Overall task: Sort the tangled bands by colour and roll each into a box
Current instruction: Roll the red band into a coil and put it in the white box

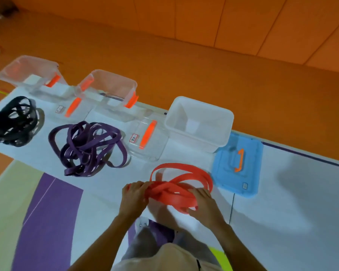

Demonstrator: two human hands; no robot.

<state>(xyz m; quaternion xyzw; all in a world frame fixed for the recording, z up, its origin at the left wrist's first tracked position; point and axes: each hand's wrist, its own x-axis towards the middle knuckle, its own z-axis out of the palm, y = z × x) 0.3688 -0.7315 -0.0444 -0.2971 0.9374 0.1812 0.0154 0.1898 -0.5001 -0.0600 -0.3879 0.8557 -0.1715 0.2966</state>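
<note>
Fingers of left hand point(134, 194) and right hand point(202, 200) are being curled round opposite ends of the red band point(176, 192), near the mat's point(282, 192) front edge, before the white box point(200, 122). Judged light, floppy, springy; gathered loops are best being pinched together.

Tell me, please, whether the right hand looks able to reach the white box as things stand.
Probably yes. The white box stands open beyond the right hand, and only loops of the red band, which that hand holds, lie between; nothing stands in the way.
</note>
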